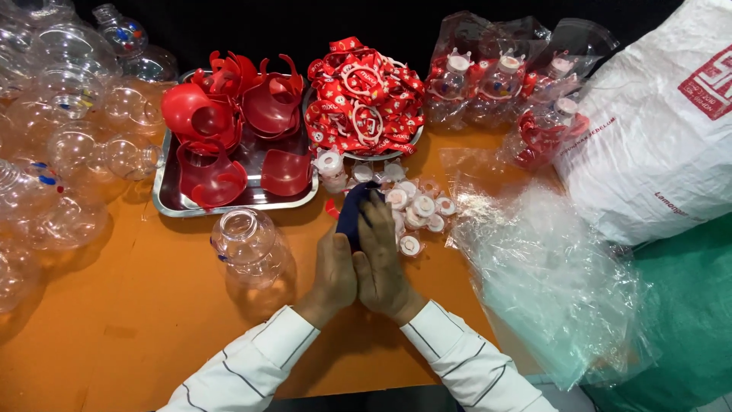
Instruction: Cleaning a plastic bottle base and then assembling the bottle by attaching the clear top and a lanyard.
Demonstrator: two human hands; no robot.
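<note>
At frame centre, the left hand (333, 268) and right hand (381, 259) closed together around a soft, light-looking dark blue cloth (354, 207), best pinched by its folds, beside white caps (415, 210) on the orange table (137, 305).

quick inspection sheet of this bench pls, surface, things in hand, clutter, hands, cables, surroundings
surface: orange table, crowded along the back and both sides.
job's things: dark blue piece pressed between both hands; white caps scattered just beyond it; one clear plastic bottle upright to the left.
clutter: metal tray of red plastic holders; dish of red straps; heap of clear bottles; loose clear bags; bagged finished bottles.
grippers: left hand and right hand side by side, touching, both on the blue piece.
cables: nothing seen.
surroundings: white woven sack, green sheet, dark backdrop.
</note>
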